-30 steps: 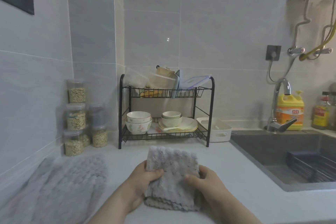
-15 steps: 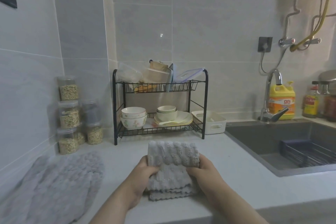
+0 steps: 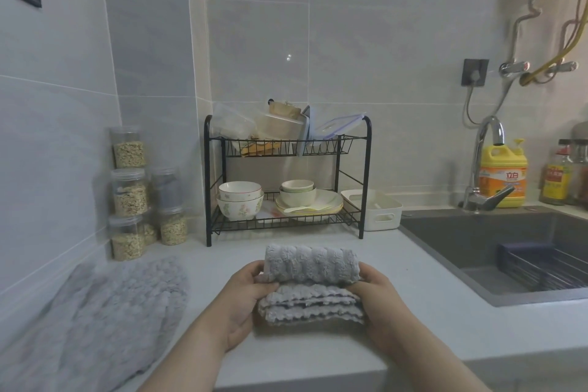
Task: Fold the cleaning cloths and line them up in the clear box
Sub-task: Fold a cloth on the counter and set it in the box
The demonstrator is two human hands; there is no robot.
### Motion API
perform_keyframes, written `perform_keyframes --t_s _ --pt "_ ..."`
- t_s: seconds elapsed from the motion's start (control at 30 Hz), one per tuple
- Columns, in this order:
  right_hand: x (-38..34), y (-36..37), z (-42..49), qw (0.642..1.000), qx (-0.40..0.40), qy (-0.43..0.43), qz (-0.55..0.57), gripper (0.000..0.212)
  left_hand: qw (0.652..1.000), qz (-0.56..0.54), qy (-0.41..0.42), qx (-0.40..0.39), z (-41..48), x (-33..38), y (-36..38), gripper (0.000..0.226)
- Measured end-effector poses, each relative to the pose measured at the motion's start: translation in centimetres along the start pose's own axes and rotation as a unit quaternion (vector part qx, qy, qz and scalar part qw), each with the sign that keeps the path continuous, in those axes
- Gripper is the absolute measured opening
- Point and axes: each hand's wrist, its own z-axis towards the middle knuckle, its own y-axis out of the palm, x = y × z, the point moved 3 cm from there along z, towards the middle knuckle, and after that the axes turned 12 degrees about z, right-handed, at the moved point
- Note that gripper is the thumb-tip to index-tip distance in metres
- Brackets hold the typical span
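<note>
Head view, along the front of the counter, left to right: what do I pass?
In order: loose grey cloths → left hand → folded cloth → right hand → sink.

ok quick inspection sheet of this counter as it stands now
surface: pale countertop, front edge in view
job's things: grey cloth folded over at the counter's front; unfolded grey cloths heaped at left; clear box not identifiable
clutter: black dish rack with bowls and plates; grain jars; white bin
hands: left hand and right hand grip the cloth's ends
cables: grey cord below a wall socket; yellow hose above
surroundings: sink, tap, yellow detergent bottle, tiled walls
</note>
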Motion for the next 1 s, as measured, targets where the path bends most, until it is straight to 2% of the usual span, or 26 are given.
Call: perform_keyframes --t_s 0.27,0.47,0.53,0.6,0.67,0.7,0.8,0.93,1.0 --pt "-0.1 -0.3 0.1 0.999 0.009 0.013 0.039 0.048 0.999 -0.023 -0.028 0.007 0.6 -0.2 0.0 0.049" --pt "0.2 -0.5 0.1 0.998 0.041 0.032 0.033 0.022 0.998 -0.052 -0.037 -0.007 0.1 -0.1 0.1 0.012" --pt "0.3 -0.5 -0.2 0.998 0.034 0.013 -0.05 0.029 0.999 0.034 0.002 0.021 -0.1 -0.2 0.1 0.014" --pt "0.3 -0.2 -0.5 0.988 0.036 -0.034 -0.146 0.016 0.987 0.133 0.062 0.06 -0.1 -0.3 0.3 0.036" --pt "0.5 -0.3 -0.5 0.978 0.041 -0.056 -0.199 0.045 0.98 0.159 0.087 0.077 -0.1 -0.5 0.5 0.061" --pt "0.4 -0.2 -0.6 0.97 0.043 -0.064 -0.231 0.055 0.976 0.179 0.094 0.085 -0.3 -0.5 0.6 0.064" --pt "0.0 0.2 -0.9 0.941 0.046 -0.08 -0.327 0.053 0.963 0.237 0.098 0.086 -0.5 -0.5 0.8 0.046" --pt "0.0 0.5 -1.0 0.934 0.019 -0.064 -0.352 0.051 0.959 0.269 0.083 0.031 -0.4 -0.8 1.1 0.049" --pt "0.1 0.3 -0.9 0.936 0.019 -0.06 -0.347 0.054 0.959 0.265 0.09 0.04 -0.2 -0.8 0.8 0.049"
